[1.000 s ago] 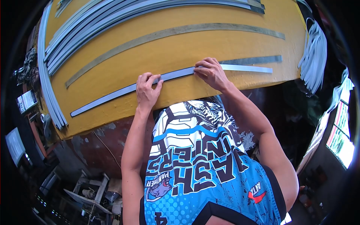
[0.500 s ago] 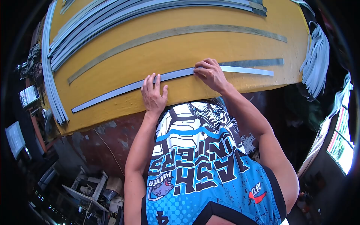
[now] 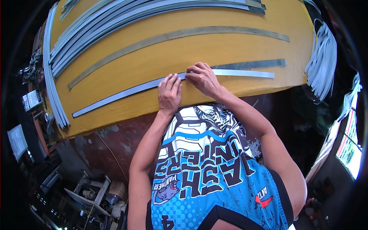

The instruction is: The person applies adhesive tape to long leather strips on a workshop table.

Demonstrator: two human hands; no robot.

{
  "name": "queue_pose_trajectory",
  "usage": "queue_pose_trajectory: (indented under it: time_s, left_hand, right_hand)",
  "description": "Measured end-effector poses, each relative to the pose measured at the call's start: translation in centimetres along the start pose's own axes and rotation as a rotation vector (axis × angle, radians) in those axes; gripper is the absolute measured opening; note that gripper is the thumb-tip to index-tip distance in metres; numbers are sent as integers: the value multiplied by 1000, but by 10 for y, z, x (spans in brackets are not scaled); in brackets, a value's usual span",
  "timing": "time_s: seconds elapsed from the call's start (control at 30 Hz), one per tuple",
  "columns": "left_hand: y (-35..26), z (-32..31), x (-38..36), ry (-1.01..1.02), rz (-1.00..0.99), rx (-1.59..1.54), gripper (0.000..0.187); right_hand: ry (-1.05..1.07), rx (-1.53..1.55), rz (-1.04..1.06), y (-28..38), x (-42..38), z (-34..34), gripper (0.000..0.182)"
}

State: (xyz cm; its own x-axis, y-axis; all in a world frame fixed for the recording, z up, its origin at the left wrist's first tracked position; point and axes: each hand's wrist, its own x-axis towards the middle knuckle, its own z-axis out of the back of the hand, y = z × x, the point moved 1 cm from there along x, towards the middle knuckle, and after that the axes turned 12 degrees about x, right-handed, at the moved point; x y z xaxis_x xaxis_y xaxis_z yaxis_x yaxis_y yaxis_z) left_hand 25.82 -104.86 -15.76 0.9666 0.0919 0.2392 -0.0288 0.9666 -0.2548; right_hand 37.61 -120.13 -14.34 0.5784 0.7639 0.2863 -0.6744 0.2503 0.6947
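Note:
A long white strip [image 3: 126, 93] lies over a darker grey strip [image 3: 264, 64] near the front edge of the yellow table [image 3: 230, 50]. The two line up on the left and spread apart at the right end. My left hand [image 3: 170, 92] rests on the strips near their middle, its fingers close together and pressed down. Just right of it, my right hand [image 3: 202, 79] pinches the white strip with bent fingers. A brown-grey strip [image 3: 172, 35] lies in a curve farther back.
Stacked grey and white strips [image 3: 126, 15] cover the back left of the table. More strips [image 3: 53, 76] run along its left edge. A bundle of pale strips [image 3: 324, 57] hangs off the right edge. A wooden rack [image 3: 90, 191] stands below left.
My left hand has slid right along the strips. My right hand has shifted a little left, so the two hands are now almost touching.

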Motion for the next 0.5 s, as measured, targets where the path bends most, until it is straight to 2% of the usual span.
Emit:
queue_pose_trajectory:
  time_s: [0.03,0.17,0.27,0.37,0.47,0.5]
  left_hand:
    - [-4,7,11,-94,9,5,20]
    - [-4,5,21,-97,32,-15,14]
    - [-6,4,24,-74,56,-51,13]
    - [-9,3,26,-59,46,-40,14]
    - [-13,3,28,-41,17,-62,19]
    - [-13,2,29,-39,19,-63,19]
  right_hand:
    - [20,2,7,0,0,2,17]
    - [-55,-16,-17,2,-9,16,21]
    - [-55,-22,-88,-12,-20,36,25]
    - [78,39,-156,-21,-25,63,28]
    - [91,79,-152,-31,-30,83,26]
    - [66,73,-89,-33,-29,89,20]
